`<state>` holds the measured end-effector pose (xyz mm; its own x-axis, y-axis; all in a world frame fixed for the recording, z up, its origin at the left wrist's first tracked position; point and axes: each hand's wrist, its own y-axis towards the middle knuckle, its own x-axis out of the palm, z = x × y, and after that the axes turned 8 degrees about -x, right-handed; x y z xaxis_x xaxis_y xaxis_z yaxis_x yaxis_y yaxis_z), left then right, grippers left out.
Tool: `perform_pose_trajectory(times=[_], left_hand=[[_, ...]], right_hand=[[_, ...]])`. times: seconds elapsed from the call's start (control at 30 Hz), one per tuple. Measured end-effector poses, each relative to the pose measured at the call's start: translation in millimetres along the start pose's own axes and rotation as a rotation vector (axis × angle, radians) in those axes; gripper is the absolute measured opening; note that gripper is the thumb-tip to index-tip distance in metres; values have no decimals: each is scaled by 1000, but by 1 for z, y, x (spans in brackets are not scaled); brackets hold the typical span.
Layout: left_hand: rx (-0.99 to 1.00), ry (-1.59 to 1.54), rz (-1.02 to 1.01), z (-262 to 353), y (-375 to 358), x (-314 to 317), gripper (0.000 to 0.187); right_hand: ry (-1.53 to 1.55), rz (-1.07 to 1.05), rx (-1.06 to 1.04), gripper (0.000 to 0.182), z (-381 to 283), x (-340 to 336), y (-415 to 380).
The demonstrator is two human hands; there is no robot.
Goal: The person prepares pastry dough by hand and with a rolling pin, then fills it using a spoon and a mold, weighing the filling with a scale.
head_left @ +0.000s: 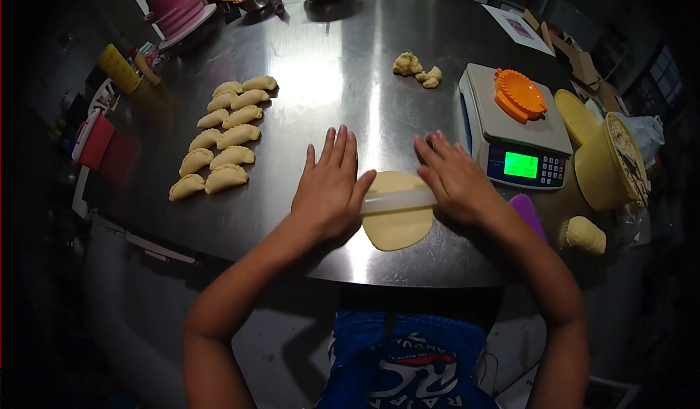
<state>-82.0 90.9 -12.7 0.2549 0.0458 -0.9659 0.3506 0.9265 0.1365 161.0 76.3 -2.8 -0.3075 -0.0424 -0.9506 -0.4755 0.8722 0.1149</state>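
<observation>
A white rolling pin (pixel 397 200) lies across a flat oval of dough (pixel 397 230) on the metal table. My left hand (pixel 328 183) rests over the pin's left end, fingers stretched out and pointing away from me. Over the right end lies my right hand (pixel 456 179), its fingers also extended and slightly apart. The palms hide both ends of the pin. Dough shows in front of and behind the pin.
Two rows of folded pastries (pixel 233 135) stand at the left. Dough scraps (pixel 417 69) lie farther back. On the right are a scale (pixel 521 143) with an orange mold (pixel 520 95), a yellow tub (pixel 601 172), a purple scraper (pixel 526 216) and a dough lump (pixel 585 235).
</observation>
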Motion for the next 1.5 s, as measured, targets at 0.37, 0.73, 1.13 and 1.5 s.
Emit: perform_pose_trajectory(times=[0.37, 0.73, 1.13, 1.5], left_hand=[[-206, -43, 170, -19, 61, 7, 57], [95, -28, 33, 28, -48, -2, 77], [203, -473, -15, 44, -106, -27, 63], [148, -108, 156, 40, 8, 6, 31]], right_hand=[[43, 231, 11, 37, 35, 17, 66], [-99, 66, -174, 67, -4, 3, -47], [-125, 315, -225, 40, -38, 3, -111], [-297, 750, 273, 28, 28, -58, -278]])
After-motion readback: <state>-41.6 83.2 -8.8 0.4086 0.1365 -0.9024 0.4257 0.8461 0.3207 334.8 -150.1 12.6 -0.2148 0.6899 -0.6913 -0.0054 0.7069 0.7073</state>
